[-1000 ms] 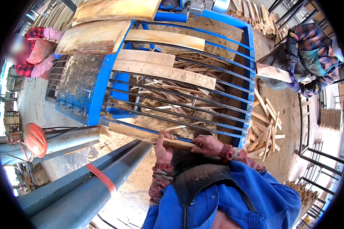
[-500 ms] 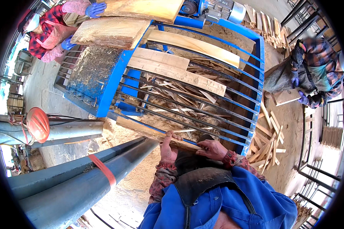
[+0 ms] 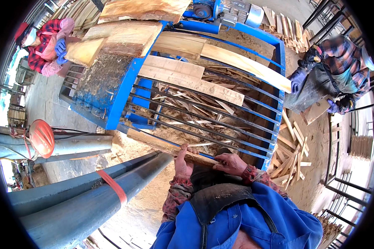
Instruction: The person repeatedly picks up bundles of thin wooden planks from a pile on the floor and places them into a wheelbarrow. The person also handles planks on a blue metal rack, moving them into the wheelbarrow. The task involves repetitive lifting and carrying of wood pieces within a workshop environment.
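A narrow wooden board (image 3: 153, 142) lies along the near side of the blue metal frame (image 3: 281, 74). My left hand (image 3: 183, 162) is closed around it near its right part, thumb on top. At the board's right end, my right hand (image 3: 232, 164) has its fingers curled over the edge. Dark bars (image 3: 203, 113) run across the frame just beyond my hands. Farther out, a pale plank (image 3: 195, 83) rests on the bars, and a longer light board (image 3: 245, 64) stretches toward the right side.
On the left, a gloved co-worker (image 3: 43, 47) holds a short board (image 3: 84, 52). At right, another co-worker (image 3: 340, 66) has one gloved hand at the light board's end and the other on a wood piece (image 3: 316, 110). Offcuts (image 3: 293, 153) lie on the floor; a steel beam (image 3: 95, 203) is at lower left.
The light board has slid right to the right co-worker's hand, with another board behind it. The left co-worker now holds up a short board. My hands have stayed in place on the narrow board.
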`<state>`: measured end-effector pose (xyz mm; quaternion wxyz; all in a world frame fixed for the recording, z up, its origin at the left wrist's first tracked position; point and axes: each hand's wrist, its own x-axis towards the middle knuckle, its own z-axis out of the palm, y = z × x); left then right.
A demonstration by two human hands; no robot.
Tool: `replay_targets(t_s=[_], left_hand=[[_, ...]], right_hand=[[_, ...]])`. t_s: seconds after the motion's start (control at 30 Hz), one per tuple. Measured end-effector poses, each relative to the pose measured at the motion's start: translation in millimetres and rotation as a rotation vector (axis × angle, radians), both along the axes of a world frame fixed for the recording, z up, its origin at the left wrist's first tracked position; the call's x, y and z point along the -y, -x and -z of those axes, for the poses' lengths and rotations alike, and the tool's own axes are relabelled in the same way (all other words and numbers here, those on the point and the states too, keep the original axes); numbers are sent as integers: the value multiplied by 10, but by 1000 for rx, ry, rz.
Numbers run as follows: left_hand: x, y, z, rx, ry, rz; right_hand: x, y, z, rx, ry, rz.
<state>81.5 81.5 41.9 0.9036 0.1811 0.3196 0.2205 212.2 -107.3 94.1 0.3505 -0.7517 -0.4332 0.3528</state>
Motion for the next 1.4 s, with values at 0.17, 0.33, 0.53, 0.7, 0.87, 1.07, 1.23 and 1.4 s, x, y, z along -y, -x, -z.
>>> replay_targets(t_s=[0.17,0.33,0.53,0.7,0.87,1.07,1.23,1.4], left_hand=[[2,5,37,-8,-5,-6],[1,10,53,-19,-14,-18],[9,-6,27,-3,-1,-21],[10,-2,9,5,6,-17],[16,-19,-22,16,-1,-19],[12,2,13,30,12,-28],[-2,-9,21,-8,-19,-25],[-1,3,30,-40,11,-35]], right_hand=[[16,5,35,-2,-2,8],[29,6,72,7,-31,11],[14,-26,6,-9,-2,-7],[11,-36,22,-9,-12,-13],[16,-37,40,-9,-15,-7],[4,-51,7,-30,30,-13],[6,-36,43,2,2,-10],[-14,-38,20,8,14,-24]])
